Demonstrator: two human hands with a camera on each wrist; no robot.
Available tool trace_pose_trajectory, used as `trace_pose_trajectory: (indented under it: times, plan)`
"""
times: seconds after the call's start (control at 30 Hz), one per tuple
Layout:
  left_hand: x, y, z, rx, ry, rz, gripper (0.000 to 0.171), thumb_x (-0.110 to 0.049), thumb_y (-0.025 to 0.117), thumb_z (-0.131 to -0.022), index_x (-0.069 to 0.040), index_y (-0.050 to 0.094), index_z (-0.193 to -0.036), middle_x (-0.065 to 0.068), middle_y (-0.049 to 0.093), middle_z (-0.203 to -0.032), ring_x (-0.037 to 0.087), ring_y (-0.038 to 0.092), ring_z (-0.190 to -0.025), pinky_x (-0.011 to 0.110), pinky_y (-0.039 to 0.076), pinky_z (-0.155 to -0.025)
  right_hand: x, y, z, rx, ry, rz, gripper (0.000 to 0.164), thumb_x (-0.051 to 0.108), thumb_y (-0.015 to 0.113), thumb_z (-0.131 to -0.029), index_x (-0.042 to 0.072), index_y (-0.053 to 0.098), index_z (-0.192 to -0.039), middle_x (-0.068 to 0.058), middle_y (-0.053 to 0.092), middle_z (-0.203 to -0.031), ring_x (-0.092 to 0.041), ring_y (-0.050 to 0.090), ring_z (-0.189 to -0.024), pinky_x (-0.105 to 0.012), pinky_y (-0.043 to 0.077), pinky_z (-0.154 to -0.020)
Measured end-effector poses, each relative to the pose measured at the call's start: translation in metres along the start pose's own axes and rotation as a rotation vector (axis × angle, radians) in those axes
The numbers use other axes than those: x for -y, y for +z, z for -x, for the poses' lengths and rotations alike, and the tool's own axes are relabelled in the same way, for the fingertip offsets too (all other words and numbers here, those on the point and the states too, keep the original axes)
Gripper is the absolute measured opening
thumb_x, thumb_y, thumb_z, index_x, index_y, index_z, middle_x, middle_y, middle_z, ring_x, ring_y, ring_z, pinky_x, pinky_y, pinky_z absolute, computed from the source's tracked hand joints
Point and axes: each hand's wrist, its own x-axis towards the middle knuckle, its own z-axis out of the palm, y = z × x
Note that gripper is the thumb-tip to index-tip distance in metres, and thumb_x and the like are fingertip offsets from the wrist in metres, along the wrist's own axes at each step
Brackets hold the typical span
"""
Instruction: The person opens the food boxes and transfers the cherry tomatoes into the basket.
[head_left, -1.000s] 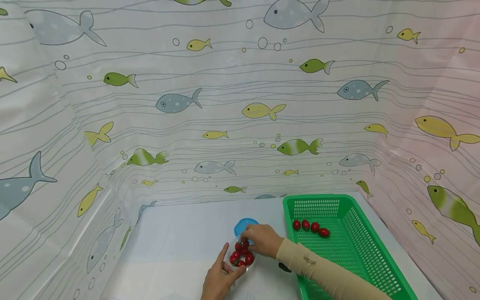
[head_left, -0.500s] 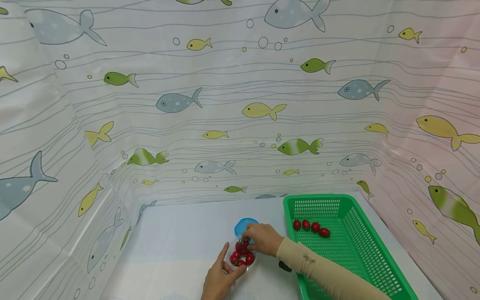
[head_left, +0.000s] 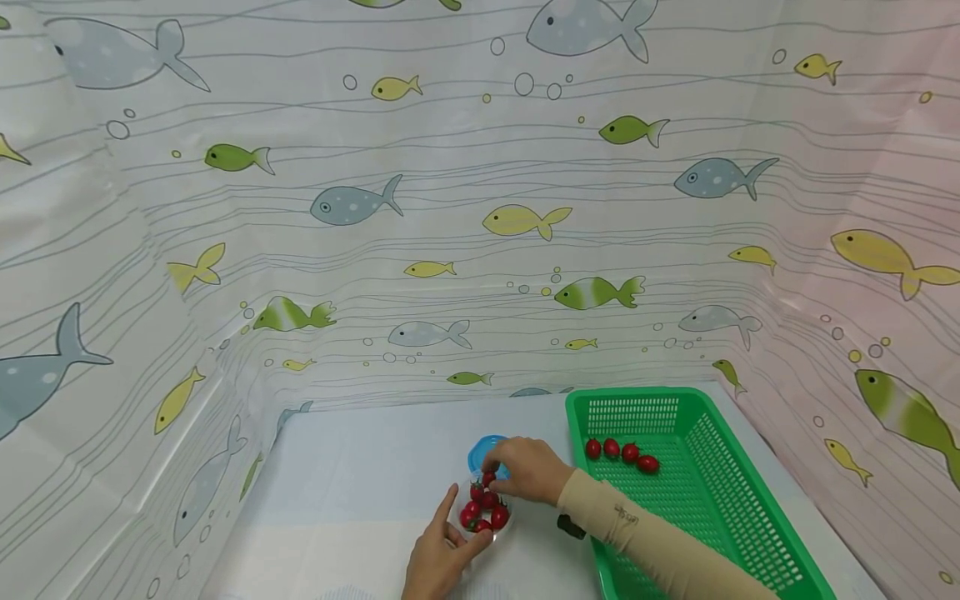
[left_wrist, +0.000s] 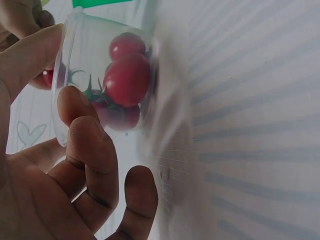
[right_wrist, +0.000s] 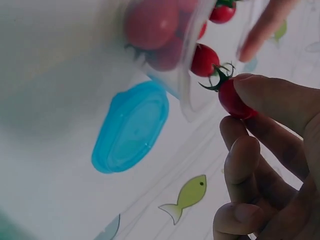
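My left hand holds a small clear plastic tub, thumb and fingers spread around its rim. Several red cherry tomatoes with green stems fill the tub. Between thumb and fingertips, my right hand pinches one cherry tomato by its side, its green stem facing the tub. In the right wrist view this tomato is outside the tub, close to the rim. Behind the tub lies a blue lid, partly covered by my right hand in the head view.
A green slotted basket stands on the right, with several cherry tomatoes in a row near its far left corner. My right sleeve crosses over its near left side. A fish-patterned sheet walls in the white table.
My right hand has lifted slightly and shifted a little to the right, bringing a tomato up from the tub. My left hand and the tub have stayed put.
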Motion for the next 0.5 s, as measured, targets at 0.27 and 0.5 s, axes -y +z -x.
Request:
trace_pose_trajectory:
  times: [0.27, 0.5]
  plan:
    - [-0.001, 0.002, -0.001, -0.005, -0.009, -0.016, 0.094, -0.057, 0.077, -0.084, -0.014, 0.037, -0.157, -0.001, 0.053, -0.071, 0.015, 0.049, -0.061, 0.027, 0.043, -0.051, -0.004, -0.022, 0.003, -0.031, 0.038, -0.077, 0.019, 0.028, 0.083, -0.087, 0.021, 0.079, -0.103, 0.012, 0.070, -0.092, -0.003, 0.059, -0.081, -0.022, 0.052, -0.067]
    - [-0.003, 0.003, -0.001, -0.002, -0.025, -0.029, 0.097, -0.059, 0.077, -0.083, -0.013, 0.036, -0.158, 0.000, 0.054, -0.070, 0.016, 0.049, -0.062, 0.027, 0.042, -0.051, -0.015, -0.033, 0.007, -0.056, 0.050, -0.154, 0.019, 0.027, 0.082, -0.088, 0.018, 0.078, -0.105, 0.010, 0.072, -0.094, -0.011, 0.066, -0.087, -0.024, 0.053, -0.071]
